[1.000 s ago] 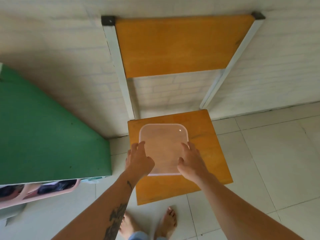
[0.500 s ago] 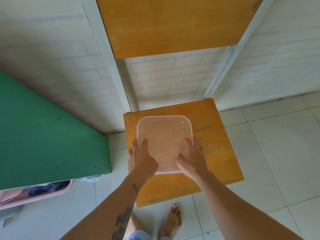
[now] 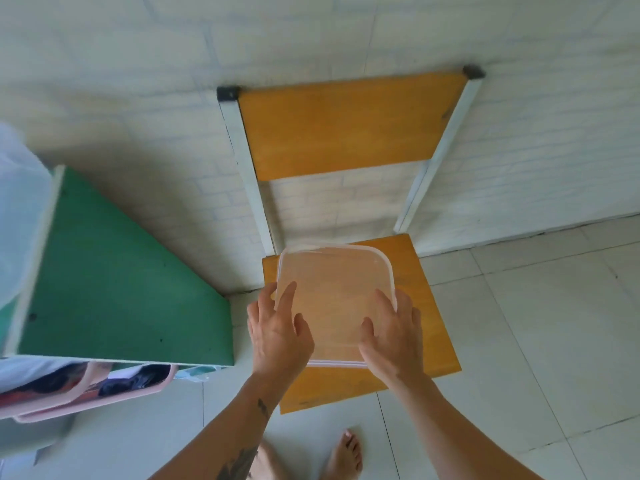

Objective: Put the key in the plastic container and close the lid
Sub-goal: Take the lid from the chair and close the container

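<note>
Lid (image 3: 334, 299) covers container (image 3: 341, 364) on chair (image 3: 426, 323); left hand (image 3: 277, 330) and right hand (image 3: 391, 334) press it, fingers flat, gripping nothing. The key is unseen; sealing looks nearly done.

Clear container (image 3: 334, 299), orange chair (image 3: 346, 123) with white frame, green board (image 3: 121, 289).

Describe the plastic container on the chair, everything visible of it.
The plastic container is square with rounded corners, translucent and colourless, with a whitish rim. A double line along its near edge suggests the lid is on. It sits level over the orange chair seat, towards the rear left. The left hand and the right hand rest on its near corners, fingers spread on top. No key shows through the cloudy plastic.
</note>
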{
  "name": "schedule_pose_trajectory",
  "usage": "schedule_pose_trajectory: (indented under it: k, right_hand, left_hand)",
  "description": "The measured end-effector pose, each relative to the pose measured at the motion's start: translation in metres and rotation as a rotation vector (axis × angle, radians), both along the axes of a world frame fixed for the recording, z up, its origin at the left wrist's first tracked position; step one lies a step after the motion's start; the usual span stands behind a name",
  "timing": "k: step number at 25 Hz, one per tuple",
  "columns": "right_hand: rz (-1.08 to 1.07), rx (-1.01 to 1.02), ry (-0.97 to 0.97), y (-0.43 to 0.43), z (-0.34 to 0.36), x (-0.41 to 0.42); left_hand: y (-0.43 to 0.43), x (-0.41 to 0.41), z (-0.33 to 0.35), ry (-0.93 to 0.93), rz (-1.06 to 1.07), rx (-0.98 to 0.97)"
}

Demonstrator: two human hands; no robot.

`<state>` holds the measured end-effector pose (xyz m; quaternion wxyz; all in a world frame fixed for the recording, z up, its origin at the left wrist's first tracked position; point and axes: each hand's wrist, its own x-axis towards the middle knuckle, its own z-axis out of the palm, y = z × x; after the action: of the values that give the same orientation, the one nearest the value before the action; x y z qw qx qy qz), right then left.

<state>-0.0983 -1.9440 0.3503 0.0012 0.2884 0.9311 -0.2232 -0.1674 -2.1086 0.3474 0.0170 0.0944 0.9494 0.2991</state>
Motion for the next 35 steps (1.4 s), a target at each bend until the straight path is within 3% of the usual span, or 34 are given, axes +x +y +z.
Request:
schedule_pose_trajectory:
  k: [8, 15, 22, 29, 35]
  right_hand:
    - [0.075, 0.120, 0.277, -0.012, 0.173, -0.012]
    - [0.198, 0.175, 0.427, -0.050, 0.259, -0.050]
    - [0.267, 0.169, 0.527, -0.151, 0.288, -0.087]
    - [0.313, 0.112, 0.388, -0.289, 0.292, -0.124]
    - [0.320, 0.136, 0.312, -0.344, 0.286, -0.143]
  left_hand:
    - [-0.014, -0.007, 0.171, 0.146, 0.084, 0.238]
    - [-0.060, -0.021, 0.254, 0.212, 0.196, 0.350]
    - [-0.160, -0.043, 0.293, 0.301, 0.317, 0.396]
    - [-0.299, -0.086, 0.300, 0.290, 0.360, 0.358]
    - [-0.358, -0.113, 0.290, 0.220, 0.283, 0.307]
